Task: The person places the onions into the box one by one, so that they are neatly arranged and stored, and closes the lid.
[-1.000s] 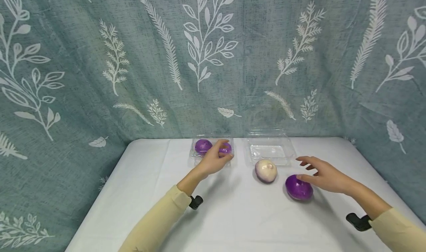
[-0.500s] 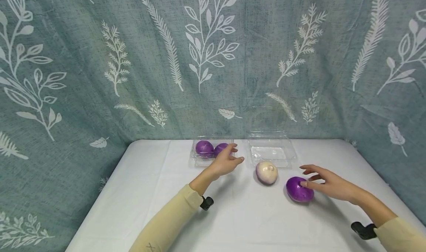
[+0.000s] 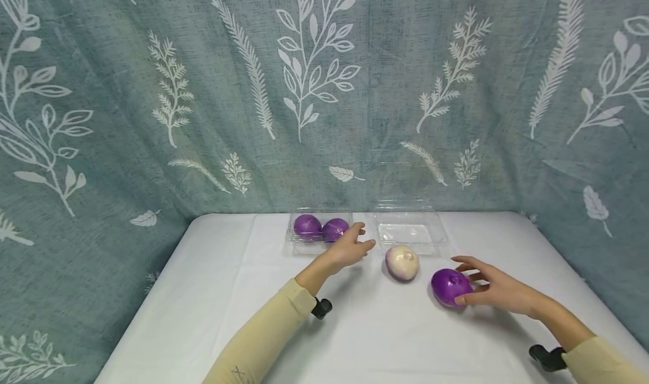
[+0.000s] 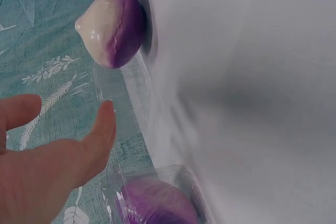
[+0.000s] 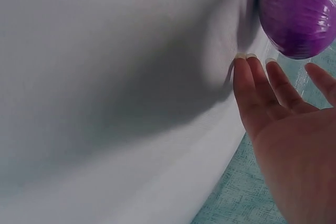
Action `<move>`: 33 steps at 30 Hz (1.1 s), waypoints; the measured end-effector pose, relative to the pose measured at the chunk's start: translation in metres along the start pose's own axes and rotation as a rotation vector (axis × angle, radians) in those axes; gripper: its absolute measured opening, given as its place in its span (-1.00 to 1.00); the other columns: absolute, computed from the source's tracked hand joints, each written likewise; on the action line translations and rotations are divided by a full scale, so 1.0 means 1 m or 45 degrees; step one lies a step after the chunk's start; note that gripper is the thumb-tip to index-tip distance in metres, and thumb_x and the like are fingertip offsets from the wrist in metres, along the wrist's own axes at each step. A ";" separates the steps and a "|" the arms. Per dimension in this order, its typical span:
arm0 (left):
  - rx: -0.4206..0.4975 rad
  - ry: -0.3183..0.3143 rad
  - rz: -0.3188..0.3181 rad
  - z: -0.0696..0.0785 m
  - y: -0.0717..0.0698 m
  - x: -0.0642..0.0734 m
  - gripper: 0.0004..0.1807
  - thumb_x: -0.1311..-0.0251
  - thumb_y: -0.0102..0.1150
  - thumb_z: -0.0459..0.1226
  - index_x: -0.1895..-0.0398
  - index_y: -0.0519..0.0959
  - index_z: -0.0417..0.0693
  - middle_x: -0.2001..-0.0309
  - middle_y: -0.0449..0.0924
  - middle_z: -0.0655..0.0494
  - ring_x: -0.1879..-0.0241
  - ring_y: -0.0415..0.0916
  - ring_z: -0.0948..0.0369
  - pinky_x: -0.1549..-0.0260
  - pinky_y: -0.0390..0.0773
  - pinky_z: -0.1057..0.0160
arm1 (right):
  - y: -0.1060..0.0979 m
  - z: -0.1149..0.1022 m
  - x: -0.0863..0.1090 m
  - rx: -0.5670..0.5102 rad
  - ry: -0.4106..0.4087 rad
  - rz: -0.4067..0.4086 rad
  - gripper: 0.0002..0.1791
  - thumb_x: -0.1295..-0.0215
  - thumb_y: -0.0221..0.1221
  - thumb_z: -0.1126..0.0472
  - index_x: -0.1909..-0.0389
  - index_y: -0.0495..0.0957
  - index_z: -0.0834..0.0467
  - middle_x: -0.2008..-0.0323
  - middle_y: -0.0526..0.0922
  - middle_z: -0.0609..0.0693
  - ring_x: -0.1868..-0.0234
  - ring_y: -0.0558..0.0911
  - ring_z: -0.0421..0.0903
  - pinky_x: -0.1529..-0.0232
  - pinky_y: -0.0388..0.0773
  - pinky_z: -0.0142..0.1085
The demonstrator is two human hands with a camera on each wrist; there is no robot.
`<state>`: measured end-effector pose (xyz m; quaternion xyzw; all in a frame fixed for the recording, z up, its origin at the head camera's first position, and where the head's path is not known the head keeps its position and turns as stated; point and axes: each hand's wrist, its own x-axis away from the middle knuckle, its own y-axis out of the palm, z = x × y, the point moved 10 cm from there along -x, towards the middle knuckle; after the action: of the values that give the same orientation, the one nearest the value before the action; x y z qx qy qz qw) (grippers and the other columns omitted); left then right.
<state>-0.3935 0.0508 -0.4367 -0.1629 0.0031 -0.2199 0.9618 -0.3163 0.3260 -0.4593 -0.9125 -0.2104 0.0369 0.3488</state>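
Note:
A glossy purple onion [image 3: 450,288] lies on the white cloth at the right. My right hand [image 3: 499,288] is at its right side, thumb in front and fingers spread behind it; in the right wrist view the fingers [image 5: 252,93] reach out, nearly straight, beside the onion [image 5: 299,14]. My left hand [image 3: 347,249] hovers with parted fingers and nothing in them, just right of a clear plastic container [image 3: 303,248] that holds two purple onions [image 3: 307,226]. Between my hands sits a white-and-purple onion [image 3: 403,262], its two colours plain in the left wrist view.
A second clear plastic container [image 3: 437,229] stands with its lid up at the table's back edge, behind the white-and-purple onion. White cloth covers the table [image 3: 192,294]. A teal leaf-patterned curtain [image 3: 243,108] hangs behind and along the sides.
My left hand has moved right, away from over the container, and uncovered its right-hand onion. My right hand has shifted from above the purple onion down to its right side.

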 end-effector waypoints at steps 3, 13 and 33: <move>-0.005 -0.003 -0.008 0.001 0.004 -0.003 -0.29 -0.51 0.06 -0.24 -0.57 0.06 -0.33 -0.49 0.17 -0.32 -0.22 0.52 -0.21 -0.30 0.55 -0.06 | 0.001 0.000 0.002 -0.035 -0.026 -0.002 -0.03 -0.24 0.44 0.11 -0.54 0.12 0.27 -0.33 0.35 0.41 -0.27 0.45 0.36 -0.07 0.68 -0.36; -0.033 -0.013 0.014 -0.004 0.012 -0.012 -0.31 -0.47 0.08 -0.29 -0.52 0.10 -0.41 -0.44 0.23 -0.38 -0.40 0.28 -0.23 -0.38 0.44 -0.13 | 0.010 0.001 0.000 -0.077 -0.070 -0.040 -0.16 -0.26 0.42 0.15 -0.48 0.26 0.25 -0.30 0.38 0.34 -0.14 0.53 -0.04 0.02 0.71 -0.33; 0.099 -0.048 0.096 -0.020 0.024 -0.035 -0.36 -0.50 0.01 -0.37 -0.50 0.08 -0.48 -0.36 0.28 -0.35 -0.19 0.55 -0.16 -0.27 0.59 0.04 | 0.012 -0.006 -0.004 -0.037 -0.091 -0.040 -0.13 -0.19 0.48 0.12 -0.45 0.31 0.33 -0.16 0.54 0.27 -0.07 0.59 0.01 0.09 0.68 -0.36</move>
<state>-0.4170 0.0799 -0.4650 -0.1292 -0.0175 -0.1803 0.9749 -0.3148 0.3131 -0.4630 -0.9122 -0.2375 0.0610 0.3284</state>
